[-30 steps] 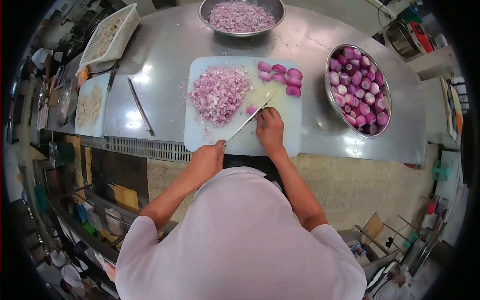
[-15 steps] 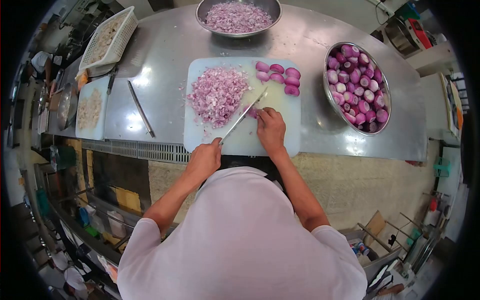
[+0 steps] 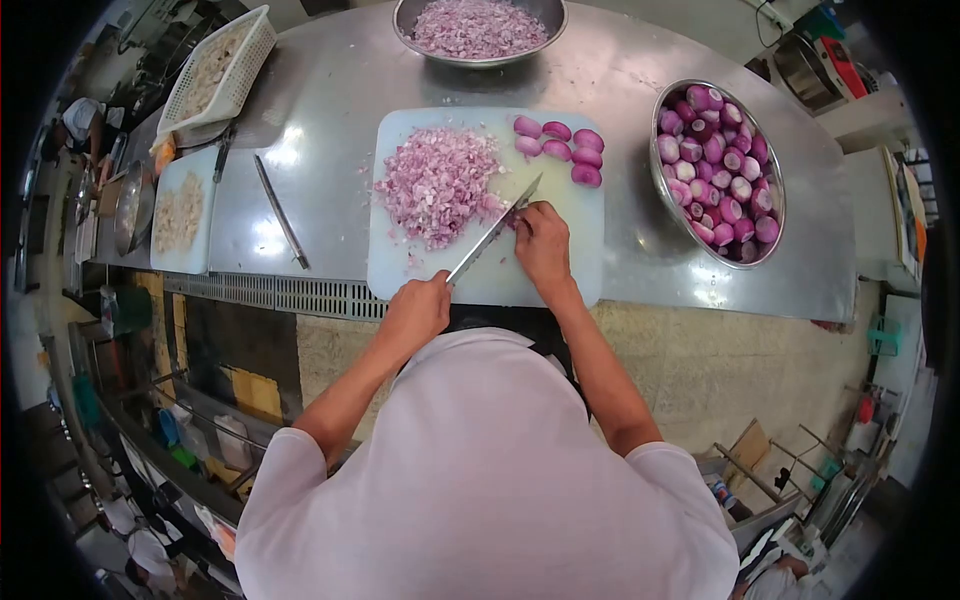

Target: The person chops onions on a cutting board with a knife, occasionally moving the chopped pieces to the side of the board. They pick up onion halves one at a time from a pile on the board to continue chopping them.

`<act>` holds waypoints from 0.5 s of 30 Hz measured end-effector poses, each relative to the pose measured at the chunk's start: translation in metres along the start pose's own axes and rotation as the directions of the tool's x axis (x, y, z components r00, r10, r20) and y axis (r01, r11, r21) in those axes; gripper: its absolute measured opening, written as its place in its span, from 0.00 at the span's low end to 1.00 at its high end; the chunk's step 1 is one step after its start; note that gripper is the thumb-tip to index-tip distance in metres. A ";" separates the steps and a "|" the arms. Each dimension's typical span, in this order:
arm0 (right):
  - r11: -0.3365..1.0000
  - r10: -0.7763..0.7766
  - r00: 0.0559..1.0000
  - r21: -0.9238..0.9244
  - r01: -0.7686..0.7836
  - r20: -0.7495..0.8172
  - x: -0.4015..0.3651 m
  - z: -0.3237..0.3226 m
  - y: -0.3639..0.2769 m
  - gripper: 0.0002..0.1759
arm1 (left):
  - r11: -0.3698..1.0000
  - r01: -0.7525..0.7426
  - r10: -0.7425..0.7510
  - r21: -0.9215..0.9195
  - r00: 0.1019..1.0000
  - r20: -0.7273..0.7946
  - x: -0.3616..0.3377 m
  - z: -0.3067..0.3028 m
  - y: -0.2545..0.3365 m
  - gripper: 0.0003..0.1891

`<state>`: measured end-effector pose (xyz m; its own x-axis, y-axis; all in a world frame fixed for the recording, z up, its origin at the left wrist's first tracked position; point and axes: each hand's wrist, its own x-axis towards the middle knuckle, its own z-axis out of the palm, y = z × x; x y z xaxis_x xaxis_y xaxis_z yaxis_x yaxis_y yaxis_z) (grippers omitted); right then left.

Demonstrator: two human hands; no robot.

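Observation:
My left hand is wrapped round the handle of a knife, its blade slanting up and right across the white cutting board. Beside the blade, my right hand has its fingers bent down on an onion piece, mostly hidden under the fingertips. Left of the knife lies a heap of chopped red onion on the board. Several peeled onion halves sit cut side down at the board's upper right.
A steel bowl of chopped onion stands behind the board, and a bowl of whole peeled onions to the right. At left are a steel rod, a second board with pale chopped pieces, another knife and a white basket.
The knife and my left hand have shifted slightly up and right. My right hand has turned a little, its fingers drawn in closer over the onion piece.

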<state>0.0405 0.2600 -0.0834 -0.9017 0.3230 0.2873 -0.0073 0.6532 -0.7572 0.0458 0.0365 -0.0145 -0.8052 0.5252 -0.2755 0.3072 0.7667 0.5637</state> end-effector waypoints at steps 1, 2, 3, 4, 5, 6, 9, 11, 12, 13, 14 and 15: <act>1.000 0.005 1.000 0.002 -0.005 0.004 0.002 -0.001 0.002 0.06 | 1.000 0.001 -0.001 0.016 1.000 0.005 0.000 -0.011 0.008 0.09; 1.000 0.011 1.000 0.006 -0.011 0.013 0.001 -0.003 0.002 0.06 | 0.999 0.007 -0.007 0.031 1.000 0.012 -0.001 -0.016 0.013 0.09; 1.000 0.011 1.000 0.006 -0.011 0.014 0.000 -0.003 0.003 0.06 | 1.000 0.007 -0.007 0.030 1.000 0.012 -0.002 -0.013 0.014 0.09; 1.000 0.011 1.000 0.013 -0.011 -0.003 0.001 -0.002 0.003 0.05 | 1.000 -0.002 0.002 -0.007 1.000 0.003 -0.002 -0.009 0.014 0.09; 1.000 0.017 1.000 0.021 -0.017 -0.017 0.000 0.000 0.002 0.05 | 0.999 -0.010 0.010 -0.045 1.000 0.000 -0.003 -0.006 0.013 0.09; 1.000 0.021 1.000 0.023 -0.021 -0.015 -0.002 0.001 0.002 0.05 | 0.999 -0.007 0.007 -0.044 1.000 0.004 -0.003 -0.007 0.010 0.09; 0.999 -0.019 0.999 0.025 0.020 -0.037 -0.002 -0.002 0.005 0.05 | 0.999 -0.027 0.027 0.021 1.000 0.016 0.001 -0.009 0.010 0.09; 1.000 0.004 0.999 0.017 -0.003 -0.038 -0.004 0.000 0.005 0.06 | 0.998 -0.009 0.007 -0.058 0.999 -0.034 -0.007 -0.012 0.020 0.09; 1.000 0.000 0.999 0.025 0.001 -0.040 0.000 0.002 0.004 0.06 | 0.999 -0.007 0.005 -0.050 0.999 -0.040 -0.004 -0.010 0.014 0.09; 0.999 0.003 0.999 0.037 -0.002 -0.039 -0.002 0.001 0.003 0.06 | 0.999 -0.013 0.012 -0.030 1.000 -0.027 -0.001 -0.004 0.006 0.09; 0.999 0.005 0.999 0.046 -0.003 -0.038 -0.003 0.000 0.003 0.07 | 1.000 -0.021 0.021 -0.013 1.000 -0.014 -0.001 0.002 0.001 0.09; 0.999 0.005 0.999 0.044 -0.004 -0.042 -0.002 0.000 0.005 0.07 | 1.000 -0.026 0.026 -0.013 1.000 -0.013 -0.001 -0.003 0.004 0.09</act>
<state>0.0424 0.2621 -0.0876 -0.8829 0.3549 0.3075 -0.0229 0.6215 -0.7831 0.0467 0.0379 -0.0092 -0.8036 0.5397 -0.2510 0.3213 0.7482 0.5805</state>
